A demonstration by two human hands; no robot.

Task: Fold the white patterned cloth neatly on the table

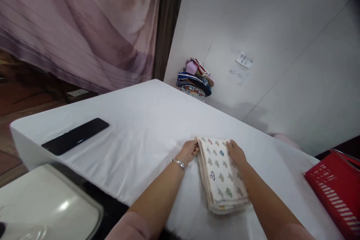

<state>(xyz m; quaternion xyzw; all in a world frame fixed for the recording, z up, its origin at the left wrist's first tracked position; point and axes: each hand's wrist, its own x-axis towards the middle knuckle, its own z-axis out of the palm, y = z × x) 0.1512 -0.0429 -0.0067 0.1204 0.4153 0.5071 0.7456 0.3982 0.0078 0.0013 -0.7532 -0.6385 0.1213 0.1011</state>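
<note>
A folded cream cloth (221,176) printed with small mushroom shapes lies on the white-covered table (135,135). My left hand (189,151), with a bracelet on the wrist, has its fingers curled around the cloth's far left edge. My right hand (236,152) rests on the cloth's far right part, its fingers bent down onto the fabric; whether they pinch it I cannot make out.
A black flat device (75,135) lies at the table's left. A stack of folded colourful cloths (195,78) sits at the far edge against the white wall. A red basket (339,189) stands at the right. A white rounded object (47,206) is at lower left.
</note>
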